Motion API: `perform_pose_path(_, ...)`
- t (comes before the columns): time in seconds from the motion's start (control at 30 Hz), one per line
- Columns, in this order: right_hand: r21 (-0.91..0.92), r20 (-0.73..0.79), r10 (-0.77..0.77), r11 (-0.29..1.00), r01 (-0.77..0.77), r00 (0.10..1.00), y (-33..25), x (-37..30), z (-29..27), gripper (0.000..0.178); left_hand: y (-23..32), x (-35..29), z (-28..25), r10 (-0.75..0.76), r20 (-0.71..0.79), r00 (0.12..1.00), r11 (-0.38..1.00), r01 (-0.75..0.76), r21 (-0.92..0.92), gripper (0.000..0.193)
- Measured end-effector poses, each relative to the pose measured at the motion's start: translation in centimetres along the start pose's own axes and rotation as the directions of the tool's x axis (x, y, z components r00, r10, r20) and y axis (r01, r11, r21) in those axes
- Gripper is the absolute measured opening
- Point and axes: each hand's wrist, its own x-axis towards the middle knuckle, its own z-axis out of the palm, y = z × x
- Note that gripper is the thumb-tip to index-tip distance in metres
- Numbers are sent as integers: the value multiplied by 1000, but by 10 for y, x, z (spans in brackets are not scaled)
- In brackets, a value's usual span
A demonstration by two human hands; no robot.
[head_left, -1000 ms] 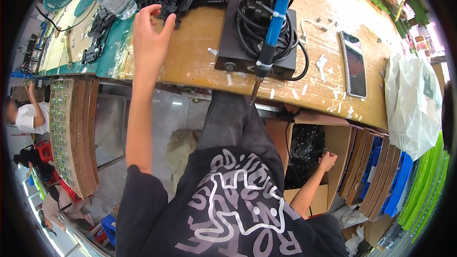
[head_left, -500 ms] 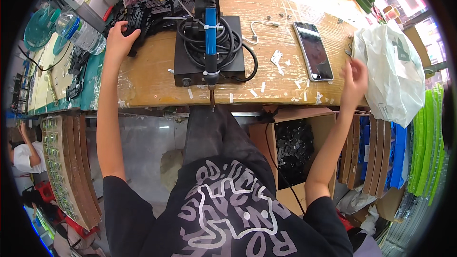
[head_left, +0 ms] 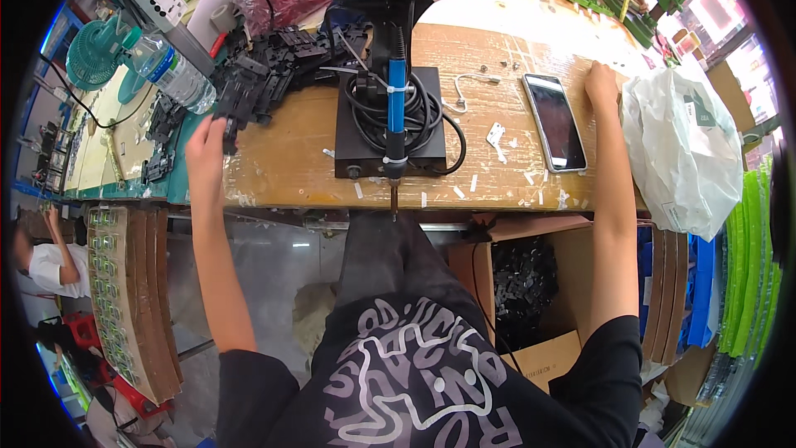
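Observation:
My left hand [head_left: 205, 149] is closed on a black plastic part [head_left: 230, 138] at the near end of a heap of similar black parts [head_left: 286, 58]. Beyond the phone [head_left: 555, 123], my right hand [head_left: 601, 85] rests on the table with its fingers curled down. Whatever it may pinch there is hidden. Between my hands stands a soldering iron with a blue handle [head_left: 396, 108], fixed tip down on a stand over a black box [head_left: 428, 158] wrapped in coiled cable.
A white plastic bag [head_left: 684, 149] lies at the table's right edge. Left are a water bottle [head_left: 170, 70] and a green fan [head_left: 93, 54]. White scraps [head_left: 496, 139] and a short white cable [head_left: 461, 93] lie by the phone. Below, a cardboard box holds black parts [head_left: 524, 286].
My left hand has moved nearer from the heap and now holds a black part. My right hand has reached farther out, past the phone, and set down on the table. The view has shifted.

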Motion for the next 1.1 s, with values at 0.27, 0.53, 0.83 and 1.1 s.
perform_pose_path(0.27, -56, -238, -90, 995, 79, 967, 10, -2, 7, 19, -6, -100, 8, -252, 154, 955, 726, 292, -623, 27)
perform_pose_path(0.53, -62, 132, -110, 991, 118, 985, 11, 11, -1, 20, -2, -151, 27, -325, 310, 893, 716, 447, -537, 35)
perform_pose_path(0.83, 133, -19, -43, 990, 45, 999, 2, -30, -22, 17, 1, -179, 48, -256, 549, 796, 625, 569, -534, 39)
perform_pose_path(1.1, 1000, 27, -17, -7, -27, 999, -52, -149, -109, 18, 9, -202, 64, -283, 622, 730, 661, 618, -425, 38)
